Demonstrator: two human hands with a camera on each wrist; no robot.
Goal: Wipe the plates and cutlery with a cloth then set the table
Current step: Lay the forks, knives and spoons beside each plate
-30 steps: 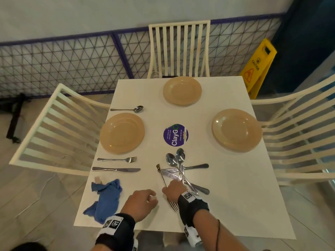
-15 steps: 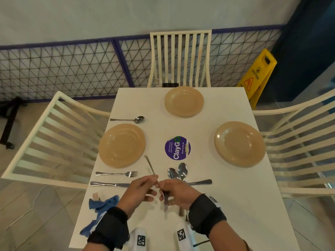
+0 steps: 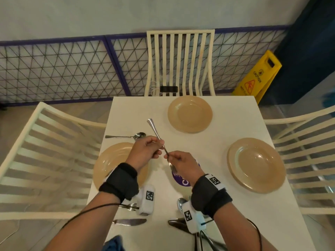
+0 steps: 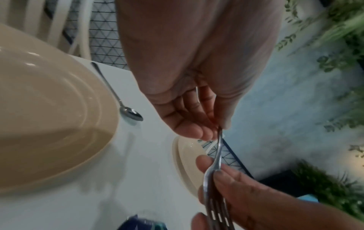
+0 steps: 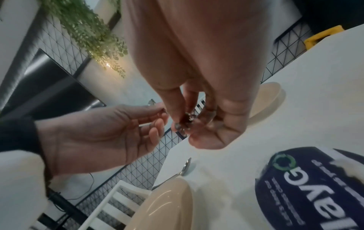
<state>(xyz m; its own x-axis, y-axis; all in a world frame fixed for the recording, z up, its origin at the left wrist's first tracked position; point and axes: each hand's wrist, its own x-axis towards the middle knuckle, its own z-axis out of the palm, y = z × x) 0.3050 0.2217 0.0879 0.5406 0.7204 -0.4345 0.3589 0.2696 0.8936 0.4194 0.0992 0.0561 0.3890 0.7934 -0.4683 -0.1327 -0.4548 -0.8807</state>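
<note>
L hand [image 3: 145, 153] + R hand [image 3: 183, 165] both pinching fork [image 3: 157, 134] mid-air | risk: thin fingertip hold, fork cd slip onto plate [image 3: 116, 160] | cloth [image 3: 114, 244] unused

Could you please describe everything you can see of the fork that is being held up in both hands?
The fork is plain, shiny silver metal, with a slim handle that widens to a flat, rounded end. It is held in the air above the white table, slanting, handle end up and away, tines down toward the person. The left hand pinches the handle's middle; the right hand pinches the neck just above the tines, which show slotted gaps in the left wrist view. No cloth touches it.
</note>
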